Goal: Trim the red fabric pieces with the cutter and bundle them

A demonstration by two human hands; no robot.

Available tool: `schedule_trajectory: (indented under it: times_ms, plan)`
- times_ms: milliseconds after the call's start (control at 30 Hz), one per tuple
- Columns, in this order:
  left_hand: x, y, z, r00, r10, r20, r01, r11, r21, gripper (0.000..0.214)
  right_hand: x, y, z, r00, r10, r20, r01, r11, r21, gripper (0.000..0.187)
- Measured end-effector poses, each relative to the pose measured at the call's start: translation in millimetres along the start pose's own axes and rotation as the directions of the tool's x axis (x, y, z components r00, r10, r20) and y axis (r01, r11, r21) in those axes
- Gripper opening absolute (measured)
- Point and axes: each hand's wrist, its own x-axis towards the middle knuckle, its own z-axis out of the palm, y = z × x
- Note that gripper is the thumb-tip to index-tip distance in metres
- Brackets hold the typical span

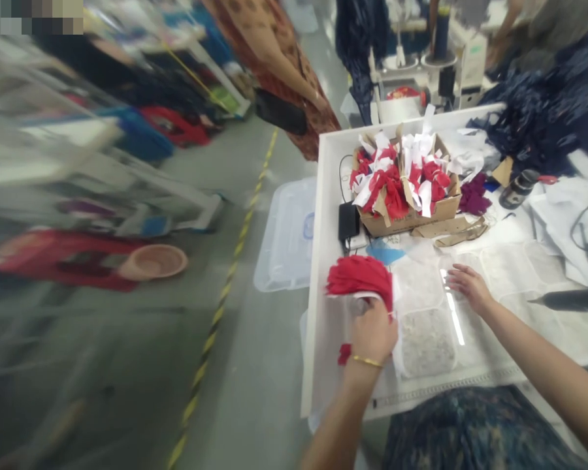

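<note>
My left hand, with a gold bangle on the wrist, grips a bundle of red cloth strips at the white table's near left edge. A small red piece hangs below that hand. My right hand lies flat with its fingers apart on a clear plastic tray, touching nothing else. Between my hands sits a clear plastic container holding pale contents. Further back, a cardboard box holds red and white cloth pieces.
A dark navy cloth heap and a sewing machine lie beyond the table. A clear plastic tub stands on the floor by its left side. A person in a patterned red garment stands at the far end. Yellow-black tape marks the floor.
</note>
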Motion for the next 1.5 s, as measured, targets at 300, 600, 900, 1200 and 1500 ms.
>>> schedule_trajectory:
  times_ms: [300, 600, 900, 1200, 1500]
  plan:
    - [-17.9, 33.5, 115.3, 0.855, 0.505, -0.122, -0.491, 0.862, 0.122, 0.071, -13.0, 38.1, -47.1, 0.887, -0.377, -0.267, 0.278, 0.897, -0.343, 0.033]
    - [-16.9, -25.0, 132.8, 0.602, 0.738, -0.304, -0.709, 0.670, 0.221, 0.049, -59.7, 34.8, -23.3, 0.662, -0.594, 0.458, 0.720, 0.334, -0.608, 0.020]
    - [-4.3, -10.3, 115.7, 0.605, 0.764, -0.224, -0.737, 0.644, 0.206, 0.015, 9.8, 28.9, -7.5, 0.654, -0.656, 0.377, 0.600, 0.146, -0.786, 0.040]
    - [48.1, 8.0, 120.5, 0.593, 0.751, -0.292, -0.751, 0.646, 0.136, 0.108, -6.6, 29.5, -28.5, 0.509, -0.840, 0.190, 0.588, 0.178, -0.789, 0.028]
    - [79.8, -0.5, 141.9, 0.611, 0.724, -0.321, -0.701, 0.683, 0.205, 0.101, -96.2, 89.1, -109.7, 0.601, -0.671, 0.435, 0.618, 0.045, -0.785, 0.019]
